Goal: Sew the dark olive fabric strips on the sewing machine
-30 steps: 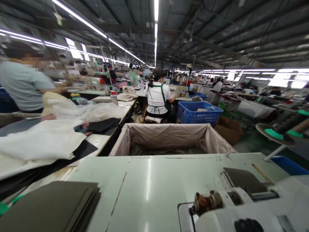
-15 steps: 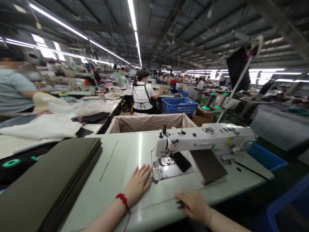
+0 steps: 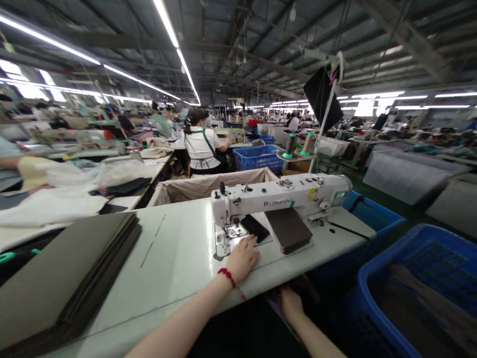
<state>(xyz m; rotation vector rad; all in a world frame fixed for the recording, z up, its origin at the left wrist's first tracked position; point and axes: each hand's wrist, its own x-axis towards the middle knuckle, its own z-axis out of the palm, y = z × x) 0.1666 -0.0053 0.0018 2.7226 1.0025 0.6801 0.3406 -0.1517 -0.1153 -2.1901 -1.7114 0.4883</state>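
A white industrial sewing machine (image 3: 279, 195) stands on a pale green table (image 3: 175, 238), with a small black piece (image 3: 254, 228) lying on its bed near the needle. My left hand (image 3: 242, 258) rests flat on the table with its fingertips just below that piece, holding nothing. A small stack of dark brown panels (image 3: 288, 229) lies to the right of the needle. A much larger stack of the same panels (image 3: 63, 278) sits at the table's left. My right hand (image 3: 291, 304) has dropped below the table's front edge into shadow, and its grip is hidden.
A blue crate (image 3: 410, 293) holding dark material sits at lower right, with another blue crate (image 3: 372, 214) behind it. Beyond the table are a cloth-lined bin (image 3: 212, 185), a seated co-worker (image 3: 199, 146) in a green apron, and a thread stand (image 3: 298, 146).
The view has swung down and right, bringing the machine and both hands into sight. My left hand has slid closer to the needle area. My right hand has dropped from the table edge to below it.
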